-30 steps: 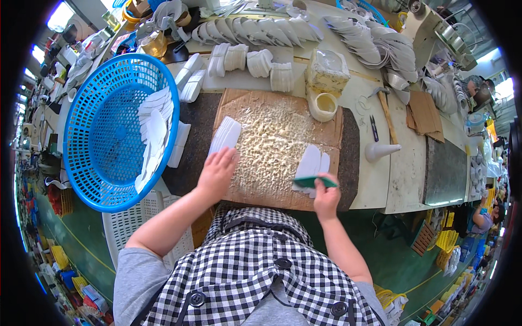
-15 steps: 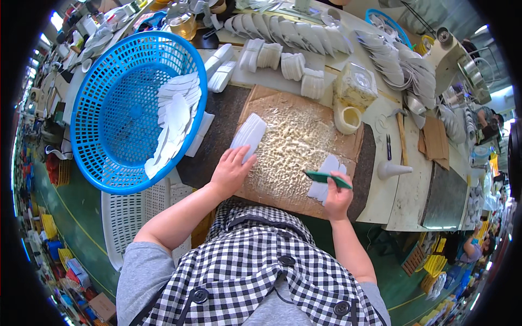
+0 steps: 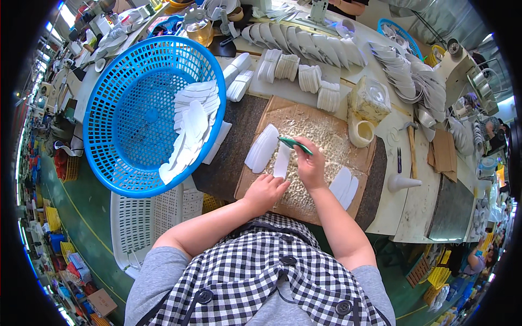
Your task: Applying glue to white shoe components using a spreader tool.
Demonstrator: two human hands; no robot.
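Note:
On a cardboard sheet (image 3: pixel 356 142) coated with a lumpy, cream-coloured layer lies a single elongated white strip (image 3: pixel 282 162). The fingers of my left hand (image 3: pixel 266 194) are closed on its near end. My right hand (image 3: pixel 311 168) grips a flat green scraper (image 3: pixel 297 143), whose tip is at the far end of this strip. A fanned stack of white strips (image 3: pixel 262 148) lies just left of it on the cardboard. More overlapping white strips (image 3: pixel 343 187) rest at the right near corner, beyond my right forearm.
A blue plastic basket (image 3: pixel 93 122) holding white pieces stands at the left. Bundled white pieces (image 3: pixel 310 77) and a row of curved white parts (image 3: pixel 304 46) lie behind the cardboard. To the right are a glue-crusted container (image 3: pixel 370 98), a hammer (image 3: pixel 412 152), a pen (image 3: pixel 399 160) and a white cone (image 3: pixel 403 183).
My right hand has moved left with the scraper, away from the right-hand strips. My left hand has shifted from the fanned stack to the single strip now lying beside it. The view has shifted slightly.

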